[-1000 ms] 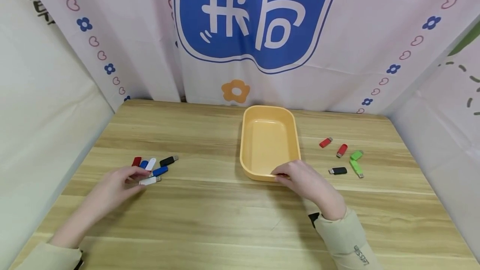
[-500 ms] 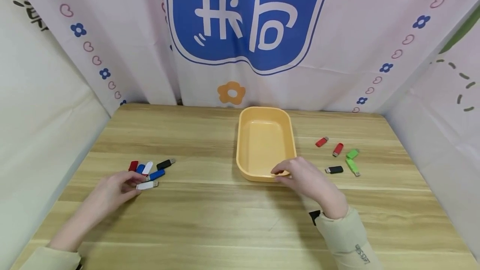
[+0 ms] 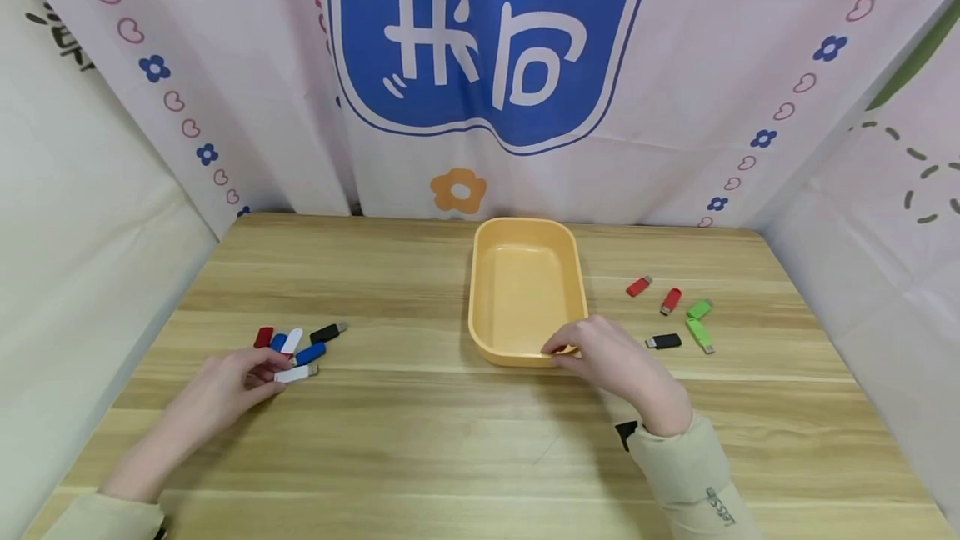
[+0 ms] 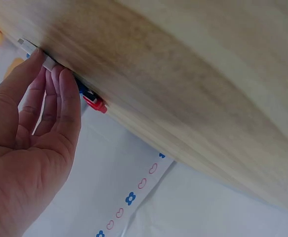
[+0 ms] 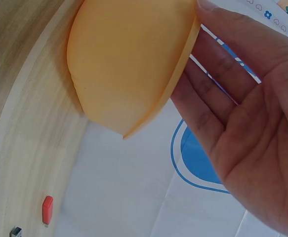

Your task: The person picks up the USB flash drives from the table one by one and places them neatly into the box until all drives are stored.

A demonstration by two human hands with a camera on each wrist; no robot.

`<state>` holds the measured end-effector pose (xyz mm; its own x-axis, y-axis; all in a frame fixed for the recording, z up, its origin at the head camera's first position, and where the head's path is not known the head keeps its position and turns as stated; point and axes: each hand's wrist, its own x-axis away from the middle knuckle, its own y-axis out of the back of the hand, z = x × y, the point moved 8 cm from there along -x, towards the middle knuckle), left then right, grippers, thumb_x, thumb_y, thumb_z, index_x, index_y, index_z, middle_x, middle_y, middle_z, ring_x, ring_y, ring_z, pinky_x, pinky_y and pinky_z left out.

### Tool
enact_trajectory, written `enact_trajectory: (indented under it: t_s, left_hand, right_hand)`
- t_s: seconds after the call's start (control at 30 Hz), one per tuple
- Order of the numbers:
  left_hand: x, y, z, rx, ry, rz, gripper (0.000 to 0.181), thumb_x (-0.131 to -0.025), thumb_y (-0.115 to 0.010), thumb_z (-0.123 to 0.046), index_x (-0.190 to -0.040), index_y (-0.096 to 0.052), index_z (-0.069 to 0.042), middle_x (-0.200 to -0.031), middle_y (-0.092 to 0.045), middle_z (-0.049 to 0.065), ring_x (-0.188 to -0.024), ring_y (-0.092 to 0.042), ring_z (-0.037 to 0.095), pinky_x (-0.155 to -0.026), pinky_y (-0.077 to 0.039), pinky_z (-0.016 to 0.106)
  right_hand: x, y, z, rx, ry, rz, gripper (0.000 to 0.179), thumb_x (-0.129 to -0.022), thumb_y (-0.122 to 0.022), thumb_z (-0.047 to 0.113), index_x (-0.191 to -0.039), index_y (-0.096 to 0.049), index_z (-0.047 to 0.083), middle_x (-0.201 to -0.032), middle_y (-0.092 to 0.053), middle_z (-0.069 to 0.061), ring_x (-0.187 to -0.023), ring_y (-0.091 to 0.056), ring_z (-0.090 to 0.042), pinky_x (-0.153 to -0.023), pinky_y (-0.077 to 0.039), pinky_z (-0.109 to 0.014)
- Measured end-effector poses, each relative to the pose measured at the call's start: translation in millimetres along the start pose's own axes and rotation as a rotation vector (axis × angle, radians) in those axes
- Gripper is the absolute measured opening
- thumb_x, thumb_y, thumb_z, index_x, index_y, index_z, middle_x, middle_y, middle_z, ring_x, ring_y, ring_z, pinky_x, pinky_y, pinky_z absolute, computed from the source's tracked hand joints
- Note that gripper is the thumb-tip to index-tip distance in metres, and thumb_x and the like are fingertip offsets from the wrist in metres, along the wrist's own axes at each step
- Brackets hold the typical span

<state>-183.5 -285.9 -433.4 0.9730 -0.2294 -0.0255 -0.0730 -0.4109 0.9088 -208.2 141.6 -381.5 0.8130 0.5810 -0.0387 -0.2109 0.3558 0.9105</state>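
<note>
At the left pile, my left hand (image 3: 228,390) has its thumb and fingertips around the near end of a white USB stick (image 3: 296,374), which lies on the table. In the left wrist view that white stick (image 4: 49,62) sits between thumb and fingers. Close by are a blue stick (image 3: 310,353), a black one (image 3: 327,332), a second white one (image 3: 292,341) and a red one (image 3: 263,337); fingers partly cover the pile. My right hand (image 3: 618,365) grips the near rim of a yellow plastic box (image 3: 525,290), fingertips inside and thumb outside. Nothing lies in the box.
Right of the box lie red sticks (image 3: 671,301), green sticks (image 3: 701,336) and a black stick (image 3: 663,342). A printed cloth (image 3: 405,157) hangs behind the wooden table (image 3: 420,440), and pale cloth walls stand at both sides.
My left fingers have drawn in around the near white stick. My right hand stays at the box rim. The head view has shifted slightly.
</note>
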Motion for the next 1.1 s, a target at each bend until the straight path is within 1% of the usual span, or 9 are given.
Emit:
enact_trajectory:
  t_s: [0.07, 0.17, 0.33, 0.43, 0.57, 0.67, 0.77, 0.93, 1.1]
  left_hand:
    - [0.1, -0.7, -1.6, 0.000, -0.004, 0.003, 0.020, -0.082, -0.079, -0.008, -0.101, -0.074, -0.012, -0.093, -0.074, 0.002, -0.074, -0.064, 0.002, -0.067, -0.055, 0.020]
    - [-0.3, -1.1, -5.6, 0.031, -0.009, 0.002, 0.019, -0.083, -0.078, -0.009, -0.101, -0.073, -0.012, -0.095, -0.074, 0.003, -0.076, -0.066, 0.002, -0.068, -0.055, 0.019]
    - [-2.9, -0.4, -17.1, 0.138, -0.030, -0.010, 0.020, -0.085, -0.078, -0.012, -0.104, -0.072, -0.014, -0.103, -0.074, 0.007, -0.083, -0.070, 0.002, -0.071, -0.056, 0.017]
    - [-6.7, 0.6, -27.0, 0.185, -0.054, -0.025, 0.021, -0.085, -0.078, -0.014, -0.105, -0.072, -0.017, -0.104, -0.074, 0.005, -0.086, -0.070, 0.000, -0.073, -0.057, 0.017]
    - [-16.6, -1.9, -40.8, 0.251, -0.079, -0.019, 0.021, -0.087, -0.076, -0.015, -0.108, -0.072, -0.018, -0.105, -0.074, 0.003, -0.090, -0.068, -0.001, -0.076, -0.057, 0.018]
    - [-25.6, -4.4, -52.2, 0.302, -0.086, -0.017, 0.024, -0.088, -0.075, -0.011, -0.112, -0.072, -0.016, -0.110, -0.074, 0.007, -0.092, -0.069, -0.002, -0.077, -0.057, 0.018]
    - [-33.5, -5.2, -64.5, 0.341, -0.090, -0.033, 0.026, -0.087, -0.075, -0.008, -0.113, -0.073, -0.013, -0.110, -0.075, 0.010, -0.092, -0.070, 0.000, -0.076, -0.057, 0.018]
    - [-44.2, -9.1, -82.2, 0.381, -0.098, -0.063, 0.026, -0.086, -0.076, -0.008, -0.112, -0.074, -0.013, -0.108, -0.075, 0.009, -0.089, -0.071, 0.002, -0.075, -0.057, 0.018]
    - [-54.0, -15.3, -97.5, 0.410, -0.104, -0.084, 0.024, -0.088, -0.076, -0.013, -0.112, -0.075, -0.015, -0.108, -0.074, 0.007, -0.090, -0.071, 0.005, -0.075, -0.057, 0.018]
  right_hand:
    - [-0.1, -1, -1, -0.004, -0.004, 0.002, 0.012, -0.086, -0.077, 0.013, -0.097, -0.080, 0.017, -0.095, -0.078, 0.006, -0.088, -0.072, -0.009, -0.078, -0.058, -0.028]
    - [-0.2, -2, -2, -0.009, -0.015, 0.006, 0.012, -0.086, -0.077, 0.013, -0.097, -0.080, 0.017, -0.095, -0.078, 0.005, -0.088, -0.072, -0.008, -0.078, -0.059, -0.028]
    - [-0.3, -2, -3, -0.012, -0.030, 0.011, 0.012, -0.086, -0.077, 0.013, -0.096, -0.081, 0.017, -0.095, -0.078, 0.005, -0.088, -0.072, -0.008, -0.078, -0.059, -0.028]
    - [-0.4, -2, -3, -0.016, -0.028, 0.014, 0.012, -0.086, -0.077, 0.012, -0.097, -0.080, 0.017, -0.095, -0.078, 0.005, -0.088, -0.072, -0.008, -0.078, -0.059, -0.028]
    - [-0.5, -1, -3, -0.020, -0.016, 0.011, 0.012, -0.086, -0.077, 0.012, -0.097, -0.080, 0.016, -0.095, -0.078, 0.005, -0.088, -0.072, -0.008, -0.078, -0.059, -0.028]
    - [-0.2, -1, -2, -0.023, -0.006, 0.004, 0.012, -0.086, -0.077, 0.012, -0.096, -0.080, 0.016, -0.095, -0.078, 0.005, -0.087, -0.072, -0.008, -0.077, -0.058, -0.027]
    - [0.2, 1, -1, -0.021, 0.002, -0.005, 0.012, -0.085, -0.078, 0.011, -0.096, -0.080, 0.016, -0.095, -0.078, 0.005, -0.086, -0.071, -0.008, -0.076, -0.058, -0.026]
    - [1.6, 5, -4, -0.014, -0.020, -0.007, 0.013, -0.084, -0.078, 0.010, -0.096, -0.080, 0.015, -0.095, -0.078, 0.004, -0.087, -0.072, -0.010, -0.076, -0.058, -0.028]
    - [5.2, 12, -10, -0.008, -0.040, -0.011, 0.014, -0.082, -0.079, 0.009, -0.096, -0.080, 0.013, -0.097, -0.077, 0.001, -0.088, -0.071, -0.014, -0.078, -0.058, -0.032]
